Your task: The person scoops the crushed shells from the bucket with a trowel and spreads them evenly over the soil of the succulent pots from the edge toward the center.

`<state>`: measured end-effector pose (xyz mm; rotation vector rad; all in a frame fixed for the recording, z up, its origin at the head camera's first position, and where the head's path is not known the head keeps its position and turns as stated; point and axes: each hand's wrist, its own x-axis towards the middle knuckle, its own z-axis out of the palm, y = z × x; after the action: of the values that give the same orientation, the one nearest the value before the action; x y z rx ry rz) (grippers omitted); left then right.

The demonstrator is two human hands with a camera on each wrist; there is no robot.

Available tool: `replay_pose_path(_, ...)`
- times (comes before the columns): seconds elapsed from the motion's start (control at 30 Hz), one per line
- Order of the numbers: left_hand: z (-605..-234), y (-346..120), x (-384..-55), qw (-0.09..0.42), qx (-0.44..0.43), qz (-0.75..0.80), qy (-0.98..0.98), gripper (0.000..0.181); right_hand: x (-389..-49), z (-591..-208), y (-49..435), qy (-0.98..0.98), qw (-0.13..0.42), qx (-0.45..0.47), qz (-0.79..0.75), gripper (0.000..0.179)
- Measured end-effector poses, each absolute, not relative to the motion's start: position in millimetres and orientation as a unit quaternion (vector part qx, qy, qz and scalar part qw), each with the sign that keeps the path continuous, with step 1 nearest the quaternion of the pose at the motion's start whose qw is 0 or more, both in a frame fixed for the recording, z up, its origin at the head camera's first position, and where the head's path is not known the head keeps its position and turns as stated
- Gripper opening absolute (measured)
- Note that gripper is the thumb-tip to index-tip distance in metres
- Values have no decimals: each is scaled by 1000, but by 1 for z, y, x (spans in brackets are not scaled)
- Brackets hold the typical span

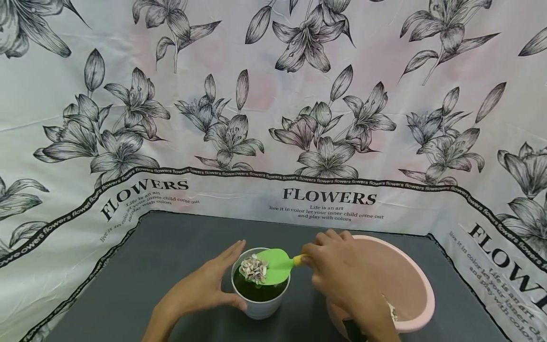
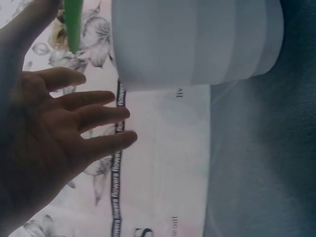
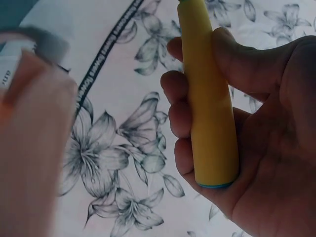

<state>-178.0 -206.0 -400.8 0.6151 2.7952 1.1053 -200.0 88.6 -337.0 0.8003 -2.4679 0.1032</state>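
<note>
A white pot [image 1: 261, 311] with dark green contents stands on the dark tabletop. My left hand [image 1: 207, 287] is at its left side, fingers spread and extended, thumb right at the pot's wall. In the left wrist view the fingers [image 2: 106, 143] stretch beside the ridged pot. My right hand [image 1: 337, 268] grips the yellow handle [image 3: 210, 108] of a small toy shovel, its fingers curled round it. The green shovel blade [image 1: 278, 267] is over the pot's mouth. Pale, flaky chips [image 1: 253, 270] lie at the blade's tip, over the pot's left part.
A pink basin [image 1: 420, 308] stands on the right, partly behind my right forearm, with some pale chips [image 1: 391, 308] inside. A white cloth [image 1: 239, 194] printed with flowers and lettering rises around the dark grey tabletop [image 1: 179, 237].
</note>
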Motion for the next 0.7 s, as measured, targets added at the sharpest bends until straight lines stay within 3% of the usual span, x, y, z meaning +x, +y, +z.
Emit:
replay_pose_path(0.17,-412,-209,-184,38,216,375,901,131,-204,-348,79,-894,318,314,-13,12)
replay_pose_path(0.33,-416,-208,-189,47,217,383,897,136,-203,-352,67,-889,326,313,-71,22)
replay_pose_path(0.7,-418,-206,-197,32,205,364,908,131,-195,-356,40,-865,362,331,-102,18)
